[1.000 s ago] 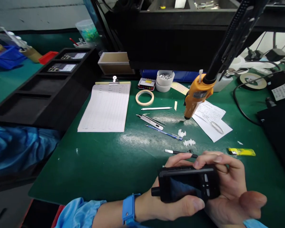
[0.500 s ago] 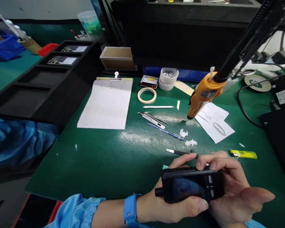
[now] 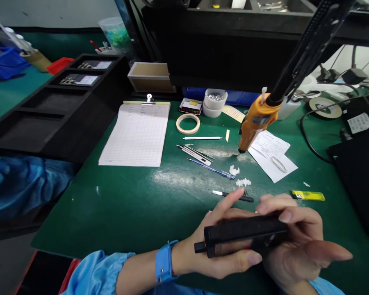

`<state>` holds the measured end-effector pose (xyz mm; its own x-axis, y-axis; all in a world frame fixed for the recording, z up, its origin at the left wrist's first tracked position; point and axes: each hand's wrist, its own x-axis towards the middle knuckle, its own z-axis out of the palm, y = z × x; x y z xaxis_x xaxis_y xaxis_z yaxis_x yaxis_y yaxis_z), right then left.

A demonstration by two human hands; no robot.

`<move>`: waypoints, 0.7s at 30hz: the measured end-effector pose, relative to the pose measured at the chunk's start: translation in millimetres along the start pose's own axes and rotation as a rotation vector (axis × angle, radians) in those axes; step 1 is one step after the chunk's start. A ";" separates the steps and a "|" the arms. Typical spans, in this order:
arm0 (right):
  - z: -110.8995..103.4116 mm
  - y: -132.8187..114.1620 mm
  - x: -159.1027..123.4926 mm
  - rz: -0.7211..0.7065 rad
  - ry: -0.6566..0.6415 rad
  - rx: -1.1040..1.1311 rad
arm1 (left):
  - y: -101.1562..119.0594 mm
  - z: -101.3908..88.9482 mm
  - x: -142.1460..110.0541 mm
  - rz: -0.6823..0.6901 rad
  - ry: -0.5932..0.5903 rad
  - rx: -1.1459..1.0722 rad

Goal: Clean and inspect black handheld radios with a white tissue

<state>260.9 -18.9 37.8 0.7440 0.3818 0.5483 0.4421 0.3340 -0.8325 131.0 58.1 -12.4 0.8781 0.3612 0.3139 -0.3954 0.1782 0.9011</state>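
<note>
A black handheld device (image 3: pixel 246 233) with a screen and a short stub at its left end is held above the bench. My left hand (image 3: pixel 221 250) closes on its left part, thumb along the near side and fingers behind; the index finger sticks out. At the right end, my right hand (image 3: pixel 298 241) grips the device with its fingertips on the upper edge, while the thumb points away to the right. The screen is now mostly tilted out of sight. Just beyond the hands lie a black-handled tool with a pale tip (image 3: pixel 233 196) and torn white scraps (image 3: pixel 242 182).
An orange electric screwdriver (image 3: pixel 255 123) hangs over the green bench (image 3: pixel 126 209). Beyond are a clipboard with a form (image 3: pixel 137 135), a tape roll (image 3: pixel 187 123), pens, tweezers and white tubs (image 3: pixel 213 102). A yellow lighter (image 3: pixel 309 195) lies at right. Black bins (image 3: pixel 39 102) stand left.
The device has been tilted, so its screen faces away more and its edge shows. My left index finger has lifted off it. The view has shifted slightly.
</note>
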 end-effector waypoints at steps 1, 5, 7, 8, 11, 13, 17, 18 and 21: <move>0.9 -0.8 -0.3 0.006 0.014 -0.002 | 0.5 -0.4 1.3 0.036 -0.015 0.019; -0.8 -1.9 -0.9 -0.027 0.009 -0.002 | 0.0 0.0 4.5 0.145 -0.066 0.056; -3.7 -1.1 -1.7 -0.047 -0.026 -0.002 | -1.3 0.1 3.7 0.129 -0.083 0.069; -5.3 -0.5 -2.4 -0.056 -0.043 -0.005 | -2.1 0.0 2.7 0.119 -0.088 0.081; -9.5 1.8 -5.7 -0.072 -0.087 -0.007 | -5.1 -1.0 -1.3 0.140 -0.092 0.089; -11.1 3.3 -7.8 -0.078 -0.100 0.008 | -7.2 -1.9 -3.9 0.155 -0.091 0.075; -12.3 4.8 -8.3 -0.080 -0.107 0.038 | -9.8 -3.6 -7.4 0.104 -0.104 0.105; -12.7 4.8 -7.5 -0.088 -0.111 0.037 | -9.8 -3.8 -7.5 0.078 -0.107 0.122; -15.2 3.7 -4.9 -0.086 -0.166 0.049 | -6.7 -3.0 -4.9 0.039 -0.100 0.144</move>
<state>266.5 -32.7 30.8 0.6099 0.4861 0.6259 0.4723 0.4113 -0.7796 128.6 57.9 -20.9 0.8880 0.2709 0.3715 -0.3936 0.0301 0.9188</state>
